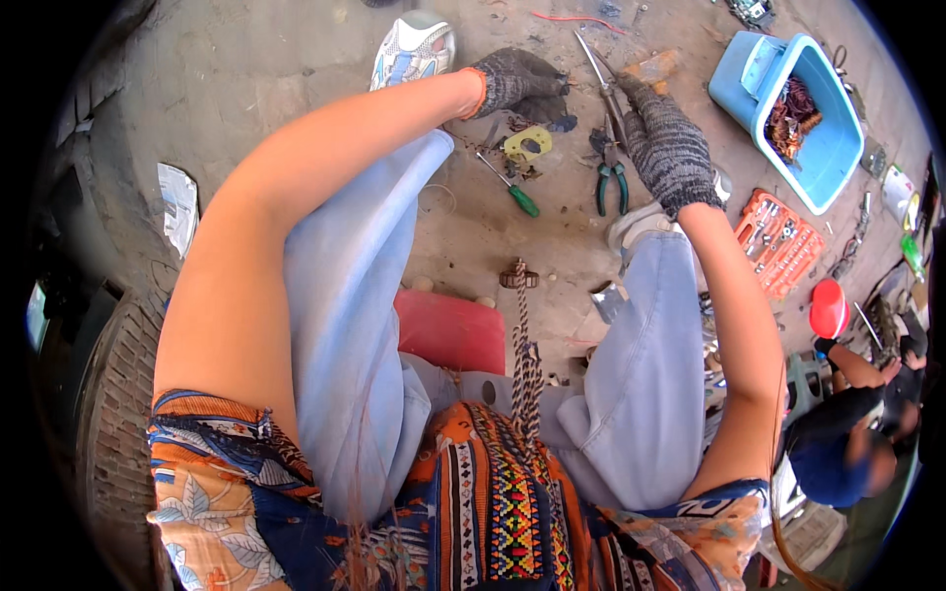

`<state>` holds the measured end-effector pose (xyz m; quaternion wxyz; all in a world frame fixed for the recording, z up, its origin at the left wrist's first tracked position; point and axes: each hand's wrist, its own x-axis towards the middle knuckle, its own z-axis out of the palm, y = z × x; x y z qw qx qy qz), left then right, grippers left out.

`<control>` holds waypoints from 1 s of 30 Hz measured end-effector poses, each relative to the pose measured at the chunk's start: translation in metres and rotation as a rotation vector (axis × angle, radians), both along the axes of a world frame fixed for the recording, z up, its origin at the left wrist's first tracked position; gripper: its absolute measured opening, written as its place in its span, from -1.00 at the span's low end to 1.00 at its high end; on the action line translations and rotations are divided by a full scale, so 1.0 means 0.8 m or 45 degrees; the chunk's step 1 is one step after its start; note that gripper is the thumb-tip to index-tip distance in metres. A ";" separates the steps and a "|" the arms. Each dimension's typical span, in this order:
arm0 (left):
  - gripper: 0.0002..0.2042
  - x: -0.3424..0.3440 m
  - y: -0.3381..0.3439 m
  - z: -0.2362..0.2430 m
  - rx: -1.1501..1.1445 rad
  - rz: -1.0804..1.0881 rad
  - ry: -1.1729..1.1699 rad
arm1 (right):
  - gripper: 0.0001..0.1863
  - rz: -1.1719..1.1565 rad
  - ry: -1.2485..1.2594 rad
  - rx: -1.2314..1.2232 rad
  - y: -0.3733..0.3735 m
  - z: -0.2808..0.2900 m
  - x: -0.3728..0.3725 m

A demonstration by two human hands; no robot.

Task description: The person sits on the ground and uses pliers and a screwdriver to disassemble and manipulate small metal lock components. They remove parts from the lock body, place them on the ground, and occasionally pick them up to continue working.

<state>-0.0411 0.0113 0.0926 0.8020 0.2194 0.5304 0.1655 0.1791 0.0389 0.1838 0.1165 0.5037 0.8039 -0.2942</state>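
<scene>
My left hand (522, 83), in a dark grey knitted glove, is curled closed low over the ground beside a shoe; what its fingers hold, if anything, is hidden. My right hand (672, 153), gloved alike, has its fingers closed round something I cannot make out. Along its inner side runs a long pointed metal tool (594, 65), and a brownish block-like piece (654, 69) sits by its fingertips. Between the hands lie a yellow flat piece (537, 141) with dark scraps, a green-handled screwdriver (521, 199) and teal-handled pliers (612, 185).
A light blue tub (741, 84) with reddish-brown wire stands at the right. Near it lie an orange socket set case (783, 241) and a red round object (829, 308). Another person (838, 458) sits at the lower right. A red wire (579, 19) lies at the far side.
</scene>
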 end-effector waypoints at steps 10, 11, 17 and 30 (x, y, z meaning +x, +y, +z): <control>-0.72 0.011 0.016 0.140 0.174 -0.392 -0.123 | -0.54 -0.699 0.981 -0.642 -0.033 0.062 0.020; -0.72 0.017 0.017 0.150 0.198 -0.419 -0.123 | -0.56 -0.806 1.123 -0.759 -0.033 0.066 0.023; -0.61 0.025 0.016 0.180 0.204 -0.256 -0.106 | -0.72 -0.862 1.144 -0.722 -0.031 0.085 0.034; -0.74 0.023 0.011 0.221 0.576 -0.257 -0.201 | -0.73 -1.120 1.362 -0.891 -0.030 0.109 0.028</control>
